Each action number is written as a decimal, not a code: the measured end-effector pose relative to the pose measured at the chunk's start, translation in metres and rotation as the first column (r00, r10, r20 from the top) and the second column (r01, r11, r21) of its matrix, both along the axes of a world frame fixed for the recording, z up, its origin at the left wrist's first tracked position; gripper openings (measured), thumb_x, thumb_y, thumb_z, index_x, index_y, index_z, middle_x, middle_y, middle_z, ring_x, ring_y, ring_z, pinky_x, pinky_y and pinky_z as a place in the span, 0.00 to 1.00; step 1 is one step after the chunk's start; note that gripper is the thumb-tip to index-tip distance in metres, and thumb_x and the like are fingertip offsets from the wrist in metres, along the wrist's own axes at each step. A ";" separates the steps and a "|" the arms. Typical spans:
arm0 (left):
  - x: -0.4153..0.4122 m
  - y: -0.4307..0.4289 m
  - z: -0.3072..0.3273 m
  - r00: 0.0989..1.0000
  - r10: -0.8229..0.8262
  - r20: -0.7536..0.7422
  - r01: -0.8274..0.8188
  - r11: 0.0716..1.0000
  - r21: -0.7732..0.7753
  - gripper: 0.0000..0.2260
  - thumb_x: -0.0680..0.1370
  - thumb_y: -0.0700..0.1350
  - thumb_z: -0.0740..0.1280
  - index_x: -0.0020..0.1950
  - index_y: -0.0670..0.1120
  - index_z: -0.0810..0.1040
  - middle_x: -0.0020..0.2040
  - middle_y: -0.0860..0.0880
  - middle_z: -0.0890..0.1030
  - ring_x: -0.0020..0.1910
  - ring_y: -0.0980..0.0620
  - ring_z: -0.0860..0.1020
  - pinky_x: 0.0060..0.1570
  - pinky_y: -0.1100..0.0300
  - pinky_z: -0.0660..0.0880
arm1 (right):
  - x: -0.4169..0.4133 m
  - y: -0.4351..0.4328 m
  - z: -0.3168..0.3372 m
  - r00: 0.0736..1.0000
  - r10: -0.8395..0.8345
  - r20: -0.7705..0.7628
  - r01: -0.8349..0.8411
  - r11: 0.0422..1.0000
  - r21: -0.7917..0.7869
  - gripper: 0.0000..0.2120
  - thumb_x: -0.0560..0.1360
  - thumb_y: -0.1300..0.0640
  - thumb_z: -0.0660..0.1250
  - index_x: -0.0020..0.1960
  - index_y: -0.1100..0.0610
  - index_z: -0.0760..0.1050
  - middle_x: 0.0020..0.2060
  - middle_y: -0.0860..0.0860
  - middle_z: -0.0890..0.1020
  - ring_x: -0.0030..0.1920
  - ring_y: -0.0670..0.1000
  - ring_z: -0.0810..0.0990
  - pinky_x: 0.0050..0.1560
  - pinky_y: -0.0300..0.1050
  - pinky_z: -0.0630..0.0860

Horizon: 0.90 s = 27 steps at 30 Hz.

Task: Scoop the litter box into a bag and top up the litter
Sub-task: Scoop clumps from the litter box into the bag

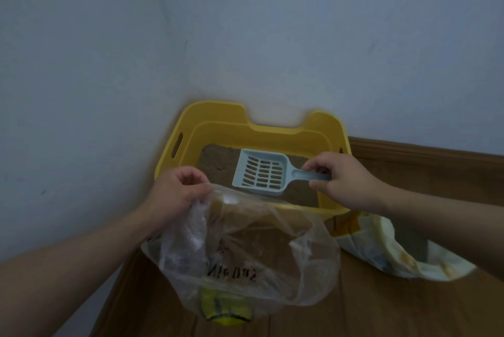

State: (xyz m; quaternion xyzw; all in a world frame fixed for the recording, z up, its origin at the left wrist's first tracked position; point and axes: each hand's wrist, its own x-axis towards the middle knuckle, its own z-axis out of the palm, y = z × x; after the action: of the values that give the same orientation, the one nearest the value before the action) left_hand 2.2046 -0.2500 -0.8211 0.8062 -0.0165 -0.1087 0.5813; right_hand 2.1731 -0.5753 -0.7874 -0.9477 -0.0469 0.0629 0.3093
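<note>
Yellow box (218, 129) in the wall corner, litter (218, 159) inside. Right hand (346, 181) grips scoop (261, 173) handle above litter. Left hand (177, 189) pinches clear bag (245, 255) rim just before the box.

Pale wall (245, 23) corner, wooden floor (409, 309) — seemingly dim.

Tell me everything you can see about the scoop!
The scoop is pale blue-grey and looks plastic. It has a squarish pan with low side walls, rows of oval slots in the floor, and a short handle. The pan looks empty. It lies about level, pan to the left, over the brown litter inside the yellow box, just behind the clear bag. Only the right grip, a bare hand, pinches the handle; whether the pan touches the litter is unclear.
</note>
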 end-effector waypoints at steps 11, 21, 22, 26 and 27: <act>0.008 -0.024 0.007 1.000 0.023 -0.005 -0.023 0.997 -0.072 0.06 0.72 0.34 0.74 0.37 0.39 0.80 0.26 0.45 0.79 0.23 0.56 0.72 0.25 0.67 0.68 | 0.049 -0.021 -0.010 0.991 -0.065 -0.114 0.006 0.891 -0.454 0.10 0.69 0.63 0.64 0.45 0.58 0.84 0.34 0.55 0.82 0.32 0.53 0.77 0.28 0.43 0.71; 0.020 -0.028 -0.002 0.998 0.034 -0.057 -0.042 0.988 -0.146 0.07 0.72 0.34 0.74 0.36 0.40 0.79 0.27 0.41 0.79 0.26 0.48 0.73 0.28 0.60 0.69 | 0.086 -0.017 -0.044 0.970 -0.125 -0.211 -0.026 0.804 -0.594 0.16 0.76 0.59 0.64 0.30 0.55 0.67 0.28 0.51 0.73 0.27 0.46 0.70 0.25 0.38 0.64; 0.021 -0.028 -0.003 0.998 0.031 -0.059 -0.040 0.988 -0.148 0.07 0.72 0.34 0.74 0.36 0.40 0.79 0.27 0.41 0.79 0.26 0.48 0.73 0.28 0.60 0.69 | 0.091 -0.017 -0.049 0.968 -0.132 -0.213 -0.024 0.798 -0.602 0.15 0.76 0.59 0.64 0.31 0.56 0.69 0.29 0.51 0.74 0.27 0.47 0.70 0.26 0.39 0.66; 0.027 -0.026 -0.004 0.998 0.022 -0.065 -0.032 0.987 -0.156 0.06 0.72 0.34 0.74 0.36 0.40 0.80 0.28 0.40 0.80 0.27 0.47 0.74 0.29 0.60 0.71 | 0.109 -0.018 -0.070 0.964 -0.130 -0.233 -0.032 0.810 -0.586 0.09 0.76 0.58 0.65 0.43 0.61 0.81 0.33 0.54 0.79 0.31 0.50 0.75 0.31 0.47 0.75; 0.028 -0.025 -0.005 0.998 0.022 -0.067 -0.032 0.987 -0.157 0.06 0.72 0.33 0.74 0.37 0.39 0.80 0.28 0.41 0.80 0.27 0.49 0.75 0.28 0.61 0.72 | 0.114 -0.018 -0.074 0.962 -0.120 -0.244 -0.043 0.820 -0.571 0.09 0.76 0.58 0.65 0.47 0.61 0.82 0.36 0.55 0.80 0.33 0.51 0.76 0.33 0.48 0.77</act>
State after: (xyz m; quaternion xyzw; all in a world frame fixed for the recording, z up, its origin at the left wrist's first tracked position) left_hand 2.2330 -0.2745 -0.8259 0.7538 0.0047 -0.1253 0.6451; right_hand 2.2869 -0.5934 -0.8618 -0.9799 0.0358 0.1956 0.0157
